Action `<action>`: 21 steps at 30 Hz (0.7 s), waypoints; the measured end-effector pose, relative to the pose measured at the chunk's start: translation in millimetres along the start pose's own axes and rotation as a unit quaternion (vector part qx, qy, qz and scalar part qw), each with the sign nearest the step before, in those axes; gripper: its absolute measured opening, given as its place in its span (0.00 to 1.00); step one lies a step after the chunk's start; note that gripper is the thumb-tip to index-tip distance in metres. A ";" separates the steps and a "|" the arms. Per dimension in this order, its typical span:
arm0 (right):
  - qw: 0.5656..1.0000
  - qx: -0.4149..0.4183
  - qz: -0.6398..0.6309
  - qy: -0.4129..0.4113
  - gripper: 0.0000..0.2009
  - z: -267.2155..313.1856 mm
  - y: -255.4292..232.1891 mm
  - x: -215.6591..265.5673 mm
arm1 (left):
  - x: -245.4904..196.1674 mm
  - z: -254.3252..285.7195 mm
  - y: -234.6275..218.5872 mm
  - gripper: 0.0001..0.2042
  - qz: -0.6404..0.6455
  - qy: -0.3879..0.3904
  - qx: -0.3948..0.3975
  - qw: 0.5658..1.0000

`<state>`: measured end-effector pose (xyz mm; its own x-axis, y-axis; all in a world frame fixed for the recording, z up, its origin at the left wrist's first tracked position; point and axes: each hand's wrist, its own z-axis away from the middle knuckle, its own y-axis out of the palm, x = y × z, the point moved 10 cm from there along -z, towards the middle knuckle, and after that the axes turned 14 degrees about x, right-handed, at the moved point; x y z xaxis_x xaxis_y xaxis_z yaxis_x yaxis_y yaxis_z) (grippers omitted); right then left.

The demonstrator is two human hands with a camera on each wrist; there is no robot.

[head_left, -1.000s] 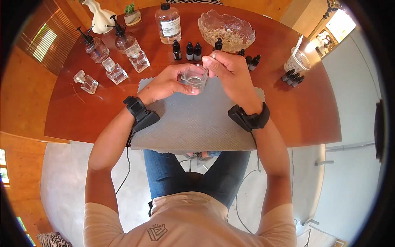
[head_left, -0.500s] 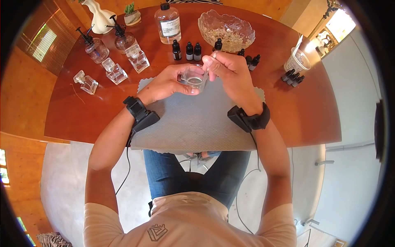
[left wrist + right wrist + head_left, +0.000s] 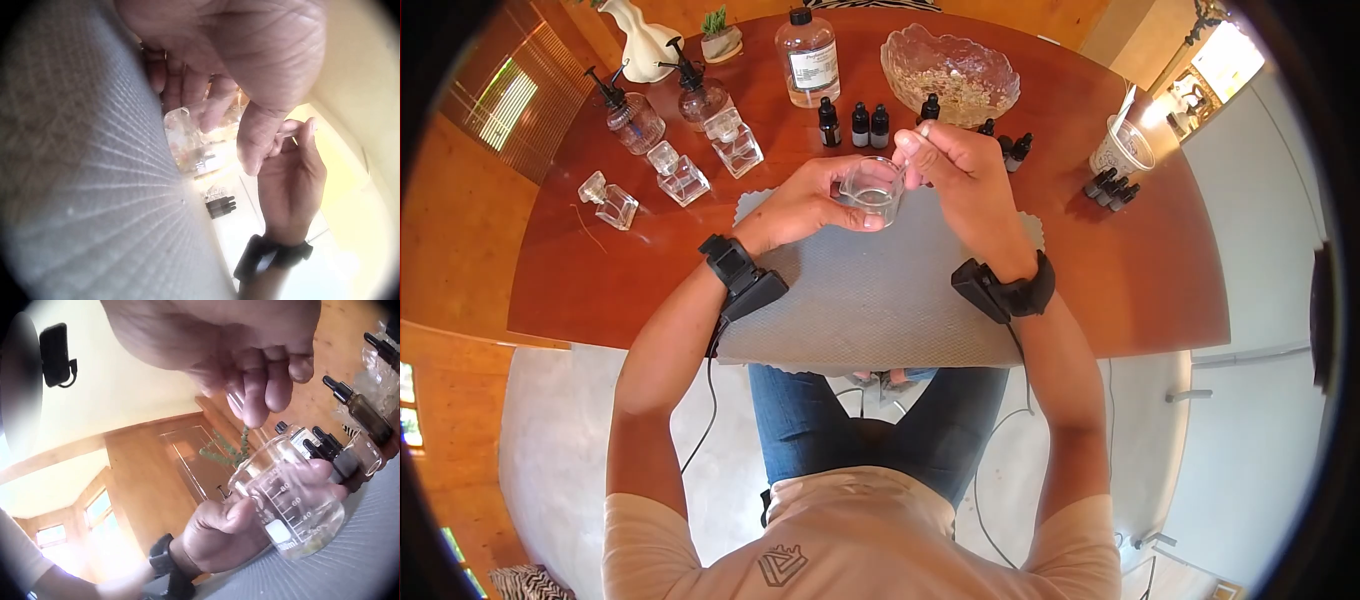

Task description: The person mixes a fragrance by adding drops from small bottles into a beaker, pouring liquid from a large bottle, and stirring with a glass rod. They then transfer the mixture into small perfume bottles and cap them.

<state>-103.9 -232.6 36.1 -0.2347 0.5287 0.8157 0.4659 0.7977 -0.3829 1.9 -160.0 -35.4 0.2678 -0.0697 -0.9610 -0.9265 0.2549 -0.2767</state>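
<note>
In the head view my left hand [image 3: 795, 208] grips a small clear glass beaker [image 3: 874, 192] over the grey mat, its thumb along the near side. White volume marks run up the beaker in the right wrist view, and a little clear liquid shows low in it. My right hand [image 3: 962, 180] is raised at the beaker's right rim. Between its thumb and fingers it pinches a thin clear rod [image 3: 235, 400], which slants toward the beaker's mouth. The rod's lower end is hard to make out through the glass.
The grey textured mat [image 3: 860, 300] covers the table's front. Behind the hands stand several black-capped dropper bottles [image 3: 861, 125], a large labelled bottle [image 3: 812, 65] and a glass bowl [image 3: 955, 80]. Square glass bottles [image 3: 684, 180] stand left; a paper cup [image 3: 1122, 148] stands right.
My right hand shifts very slightly at the rim, still pinching the rod. The left hand and beaker stay almost in place.
</note>
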 end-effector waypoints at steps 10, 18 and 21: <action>1.000 0.007 0.020 0.010 0.17 -0.8 -3.0 1.0 | -0.8 0.5 -0.9 0.30 -0.003 0.000 -0.003 1.000; 0.999 0.021 0.028 0.010 0.17 -1.2 -0.6 6.5 | 0.2 0.9 -1.1 0.29 0.005 -0.006 -0.006 1.000; 1.000 0.008 0.022 0.008 0.18 -0.4 -2.2 4.5 | 0.6 0.0 -0.8 0.29 -0.005 -0.003 0.000 1.000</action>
<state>-105.6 -232.0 40.8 -0.2010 0.5595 0.8041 0.4615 0.7781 -0.4261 2.8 -160.2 -35.8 0.2779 -0.0653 -0.9584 -0.9242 0.2539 -0.2853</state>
